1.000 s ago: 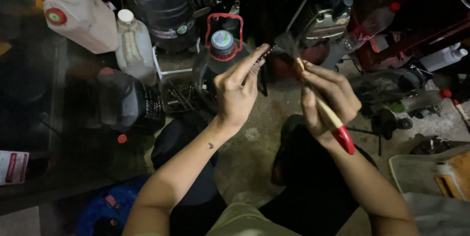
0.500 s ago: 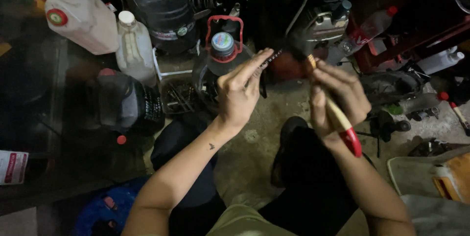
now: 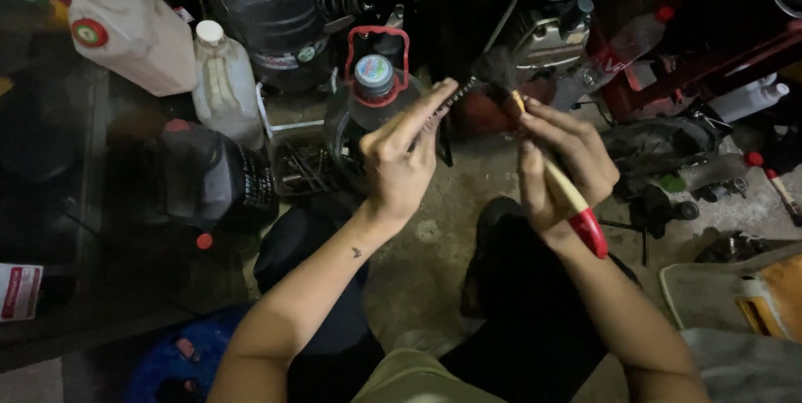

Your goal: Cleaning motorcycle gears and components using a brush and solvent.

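hands meet in the middle of the clutter, both raised over the concrete floor [image 3: 451, 202]. left hand [image 3: 401, 161] is closed around a thin dark rod-like part [image 3: 451, 102], pinched between thumb and stretched forefinger, so that only a short ridged stretch of it shows beyond the fingertips; what kind of part it is i cannot tell. right hand [image 3: 564, 161] grips a paintbrush [image 3: 568, 194] with a pale wooden handle and a red end, fingers wrapped round the handle, the red end sticking out below the palm toward the wrist. its dark bristle head [image 3: 494, 70] lies just above the right fingertips and touches the far end of the thin part, right between the two hands.

just beyond the left hand stands a clear plastic bottle [image 3: 372, 94] with a grey cap, a red handle loop around its neck. further out to the left of that hand are a white capped bottle [image 3: 221, 77], a big pale jerrycan [image 3: 125, 27] with a red cap, and a dark jug [image 3: 200, 173] with a red lid lower down. beyond the right hand sits a grey engine block [image 3: 551, 35]. off to the right of the right hand lie scattered dark tools [image 3: 668, 202] and a white bottle [image 3: 748, 98], well apart from the fingers. below both forearms the person's dark trousers [image 3: 526, 328] fill the space.
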